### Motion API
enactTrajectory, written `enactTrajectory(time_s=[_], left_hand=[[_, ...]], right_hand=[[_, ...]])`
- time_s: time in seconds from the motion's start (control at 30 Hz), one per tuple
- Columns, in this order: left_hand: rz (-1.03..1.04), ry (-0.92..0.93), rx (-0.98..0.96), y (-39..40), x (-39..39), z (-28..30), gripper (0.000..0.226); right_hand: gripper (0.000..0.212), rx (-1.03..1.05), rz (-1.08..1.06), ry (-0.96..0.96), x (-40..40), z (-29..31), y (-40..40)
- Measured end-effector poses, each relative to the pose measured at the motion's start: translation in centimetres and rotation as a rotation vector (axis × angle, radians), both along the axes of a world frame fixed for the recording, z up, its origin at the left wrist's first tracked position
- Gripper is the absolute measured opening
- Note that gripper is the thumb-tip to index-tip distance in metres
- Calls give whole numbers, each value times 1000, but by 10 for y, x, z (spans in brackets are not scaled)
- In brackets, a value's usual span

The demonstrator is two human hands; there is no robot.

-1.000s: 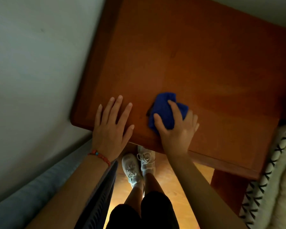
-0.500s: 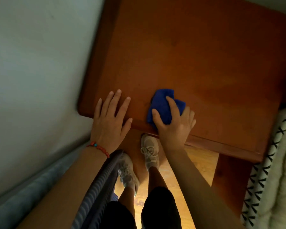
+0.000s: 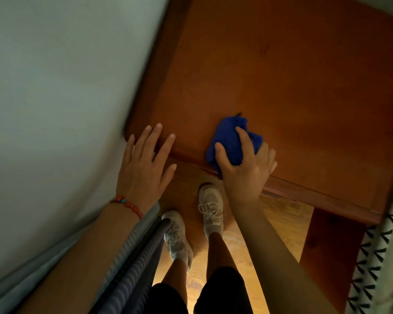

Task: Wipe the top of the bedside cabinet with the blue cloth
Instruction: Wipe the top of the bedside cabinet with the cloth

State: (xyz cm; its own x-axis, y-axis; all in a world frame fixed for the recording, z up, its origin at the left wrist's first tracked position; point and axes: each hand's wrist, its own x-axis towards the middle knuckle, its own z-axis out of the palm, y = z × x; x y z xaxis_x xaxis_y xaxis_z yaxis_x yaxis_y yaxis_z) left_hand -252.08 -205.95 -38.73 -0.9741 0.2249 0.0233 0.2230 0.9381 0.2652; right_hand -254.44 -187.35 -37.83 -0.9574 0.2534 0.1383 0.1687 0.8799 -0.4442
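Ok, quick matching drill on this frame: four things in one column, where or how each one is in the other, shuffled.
1. cloth
2. left hand
3. bracelet
4. right hand

A. flat, fingers spread at the cabinet's near left corner
B. on the left wrist
C. bunched at the cabinet's front edge
D. closed on the cloth

Pairs: 1-C, 2-A, 3-B, 4-D

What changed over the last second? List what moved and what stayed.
The right hand drew the blue cloth back to the cabinet top's near edge. The left hand slid back; only its fingertips remain on the corner. The grip on the cloth is unchanged, left hand still flat and open.
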Motion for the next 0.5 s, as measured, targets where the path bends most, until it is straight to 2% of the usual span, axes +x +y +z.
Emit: enactTrajectory(time_s=[0.1,0.27,0.5], left_hand=[[15,11,-4,2,-1,-1,52],[45,6,-13,7,-1,0,52],[73,-22,0,20,-16,7,50]], right_hand=[[49,-57,-93,-24,12,0,-3],[49,23,116,14,-17,-4,-23],[50,2,105,-41,-20,0,-11]])
